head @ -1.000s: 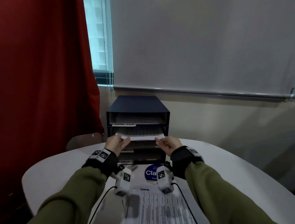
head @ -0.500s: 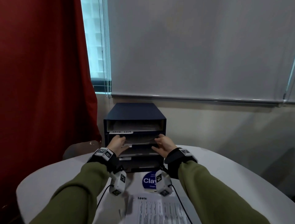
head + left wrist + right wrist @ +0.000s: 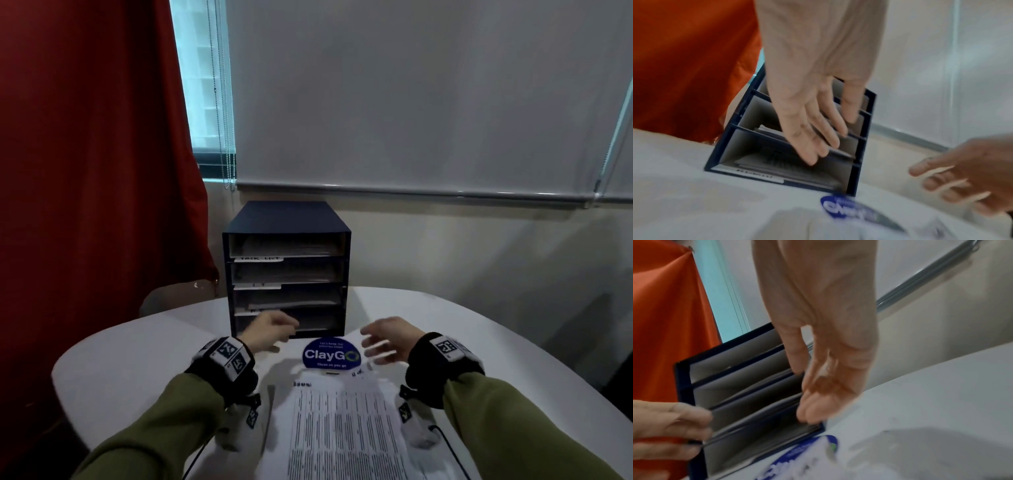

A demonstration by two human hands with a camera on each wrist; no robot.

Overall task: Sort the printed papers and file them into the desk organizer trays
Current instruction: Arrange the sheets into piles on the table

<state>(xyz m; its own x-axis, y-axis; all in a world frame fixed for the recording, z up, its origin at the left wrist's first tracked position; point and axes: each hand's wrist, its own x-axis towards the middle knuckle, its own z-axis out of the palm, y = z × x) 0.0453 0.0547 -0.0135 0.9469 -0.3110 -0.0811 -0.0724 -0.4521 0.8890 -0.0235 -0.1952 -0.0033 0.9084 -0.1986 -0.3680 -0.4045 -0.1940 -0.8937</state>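
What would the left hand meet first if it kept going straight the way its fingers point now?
Probably the desk organizer: the left hand, open and empty, points at its lowest trays, likely meeting the papers in the bottom tray first. Depth is blurred, so the exact tray is uncertain.

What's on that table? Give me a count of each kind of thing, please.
Desk organizer, dark blue, four trays: 1
Printed paper stack lying in front: 1
Round blue ClayGo sticker: 1
Hands, left hand and right hand, both empty: 2
Total: 5
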